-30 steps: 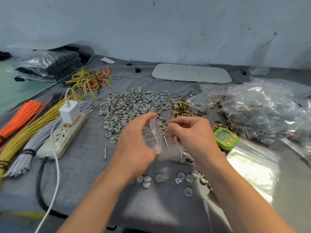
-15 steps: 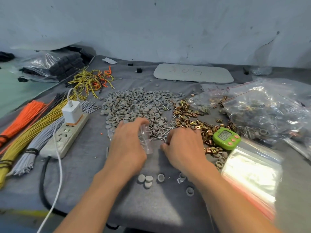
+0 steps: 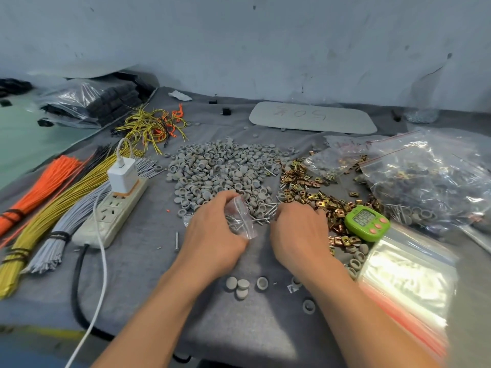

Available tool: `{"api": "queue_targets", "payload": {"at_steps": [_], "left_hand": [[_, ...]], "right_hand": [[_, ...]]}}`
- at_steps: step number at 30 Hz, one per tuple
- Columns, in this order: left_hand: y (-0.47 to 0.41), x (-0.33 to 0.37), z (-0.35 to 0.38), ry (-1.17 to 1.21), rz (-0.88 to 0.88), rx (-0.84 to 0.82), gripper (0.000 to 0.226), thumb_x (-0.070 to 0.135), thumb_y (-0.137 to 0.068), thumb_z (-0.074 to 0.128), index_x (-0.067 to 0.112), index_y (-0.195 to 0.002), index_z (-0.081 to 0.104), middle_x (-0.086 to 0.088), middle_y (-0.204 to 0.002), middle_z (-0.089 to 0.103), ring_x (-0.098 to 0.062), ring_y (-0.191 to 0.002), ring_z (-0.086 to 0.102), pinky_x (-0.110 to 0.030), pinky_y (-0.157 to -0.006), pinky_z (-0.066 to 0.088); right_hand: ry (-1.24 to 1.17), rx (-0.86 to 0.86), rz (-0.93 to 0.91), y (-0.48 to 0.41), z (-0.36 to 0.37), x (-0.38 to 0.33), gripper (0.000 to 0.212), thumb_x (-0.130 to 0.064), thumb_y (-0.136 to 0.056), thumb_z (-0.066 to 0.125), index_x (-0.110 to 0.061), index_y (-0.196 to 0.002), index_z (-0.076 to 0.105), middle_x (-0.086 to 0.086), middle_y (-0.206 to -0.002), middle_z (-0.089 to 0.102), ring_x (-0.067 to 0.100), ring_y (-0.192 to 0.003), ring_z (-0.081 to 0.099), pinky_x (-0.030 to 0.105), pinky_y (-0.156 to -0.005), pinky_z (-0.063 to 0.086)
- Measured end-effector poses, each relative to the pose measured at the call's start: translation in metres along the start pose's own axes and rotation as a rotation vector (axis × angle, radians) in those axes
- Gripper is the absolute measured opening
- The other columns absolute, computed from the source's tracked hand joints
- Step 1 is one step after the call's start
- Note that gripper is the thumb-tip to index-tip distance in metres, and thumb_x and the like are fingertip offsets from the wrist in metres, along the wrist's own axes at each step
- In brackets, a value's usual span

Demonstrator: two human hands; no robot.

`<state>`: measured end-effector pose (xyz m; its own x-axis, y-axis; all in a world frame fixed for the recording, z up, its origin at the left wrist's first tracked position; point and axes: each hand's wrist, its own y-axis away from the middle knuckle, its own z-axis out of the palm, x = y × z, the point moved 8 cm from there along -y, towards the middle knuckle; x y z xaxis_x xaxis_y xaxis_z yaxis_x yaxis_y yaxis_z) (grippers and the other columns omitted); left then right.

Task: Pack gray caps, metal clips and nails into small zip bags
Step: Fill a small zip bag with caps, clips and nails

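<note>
My left hand pinches a small zip bag with nails inside, at the near edge of the gray caps heaped on the surface. My right hand lies palm down beside it, fingertips at loose nails, metal clips just beyond; I cannot tell whether it grasps anything.

Both forearms reach forward, left hand curled in a pinch, right hand palm-down, fingertips hidden.
</note>
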<state>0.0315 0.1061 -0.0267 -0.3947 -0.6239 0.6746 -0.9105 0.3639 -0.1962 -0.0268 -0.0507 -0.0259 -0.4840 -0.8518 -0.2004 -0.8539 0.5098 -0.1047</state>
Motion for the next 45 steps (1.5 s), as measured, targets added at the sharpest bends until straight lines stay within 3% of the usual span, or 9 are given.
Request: {"api": "queue_targets", "payload": {"at_steps": [4,10,19,23,28,32,37,42,45], "left_hand": [[0.001,-0.003,-0.002,0.024,-0.021,-0.002,0.065,0.019,-0.072,0.081,0.044,-0.124,0.051,0.021,-0.118,0.063,-0.008,-0.107,0.058,-0.027,-0.086,0.042],[0.001,0.004,0.003,-0.007,0.018,-0.017,0.061,0.015,-0.072,0.078,0.051,-0.109,0.044,0.022,-0.1,0.057,-0.006,-0.094,0.053,-0.013,-0.068,0.035],[0.002,0.011,0.003,0.148,0.078,-0.052,0.062,0.007,-0.069,0.075,0.046,-0.11,0.052,0.02,-0.097,0.068,0.001,-0.09,0.062,-0.021,-0.072,0.048],[-0.001,0.003,-0.009,0.189,0.031,0.034,0.056,0.014,-0.073,0.08,0.044,-0.111,0.054,0.021,-0.097,0.069,0.0,-0.089,0.062,-0.026,-0.076,0.049],[-0.002,-0.003,-0.021,0.274,0.051,0.079,0.053,0.014,-0.075,0.083,0.044,-0.11,0.057,0.021,-0.099,0.07,-0.001,-0.093,0.066,-0.028,-0.08,0.051],[-0.003,-0.001,-0.026,0.274,0.073,0.102,0.054,0.019,-0.068,0.08,0.046,-0.109,0.058,0.025,-0.097,0.069,0.003,-0.088,0.065,-0.023,-0.075,0.049],[0.001,0.003,-0.026,0.219,0.118,0.099,0.057,0.014,-0.072,0.083,0.048,-0.11,0.056,0.029,-0.098,0.068,0.009,-0.086,0.063,-0.006,-0.066,0.041],[0.001,0.004,-0.024,0.166,0.108,0.082,0.063,0.012,-0.072,0.084,0.051,-0.11,0.053,0.029,-0.101,0.067,0.008,-0.083,0.062,-0.009,-0.065,0.041],[0.001,0.008,-0.017,0.138,0.102,0.043,0.065,0.013,-0.07,0.084,0.052,-0.11,0.051,0.024,-0.102,0.068,0.004,-0.091,0.062,-0.021,-0.074,0.049]], "right_hand": [[-0.069,0.033,0.033,0.0,-0.011,0.008,0.009,-0.021,-0.095,0.061,-0.025,-0.1,0.066,-0.001,-0.096,0.071,0.026,-0.095,0.066,0.041,-0.094,0.042],[-0.753,0.073,-0.131,0.008,-0.038,0.006,0.018,-0.027,-0.093,0.07,-0.028,-0.075,0.068,-0.009,-0.064,0.07,0.001,-0.049,0.058,0.021,-0.048,0.043],[-0.86,-0.064,-0.374,0.016,-0.033,-0.036,0.021,-0.011,-0.091,0.07,-0.026,-0.085,0.082,-0.014,-0.073,0.076,-0.002,-0.065,0.069,0.022,-0.062,0.056],[-1.1,0.058,-0.131,-0.007,-0.037,-0.003,0.029,-0.004,-0.089,0.069,-0.028,-0.081,0.083,-0.012,-0.077,0.078,0.001,-0.055,0.066,0.018,-0.054,0.049],[-0.629,0.042,0.033,-0.028,-0.017,0.025,0.026,-0.013,-0.096,0.068,-0.036,-0.093,0.08,-0.02,-0.092,0.075,-0.003,-0.064,0.067,0.004,-0.057,0.046],[-0.253,-0.123,-0.118,-0.027,0.007,0.004,0.045,0.0,-0.092,0.057,-0.039,-0.109,0.072,0.003,-0.111,0.066,0.027,-0.098,0.067,0.035,-0.087,0.056],[-0.041,-0.104,-0.192,-0.023,0.004,-0.003,0.023,-0.006,-0.092,0.057,-0.029,-0.091,0.056,-0.001,-0.096,0.064,0.023,-0.083,0.055,0.035,-0.079,0.047],[-0.211,-0.029,-0.078,-0.014,-0.014,0.022,0.011,-0.024,-0.091,0.07,-0.034,-0.086,0.073,-0.008,-0.074,0.075,0.018,-0.076,0.07,0.028,-0.074,0.053],[-0.653,0.18,0.049,-0.008,-0.038,0.045,0.014,-0.023,-0.087,0.078,-0.035,-0.094,0.08,-0.014,-0.08,0.076,0.003,-0.071,0.07,0.026,-0.073,0.056]]}}
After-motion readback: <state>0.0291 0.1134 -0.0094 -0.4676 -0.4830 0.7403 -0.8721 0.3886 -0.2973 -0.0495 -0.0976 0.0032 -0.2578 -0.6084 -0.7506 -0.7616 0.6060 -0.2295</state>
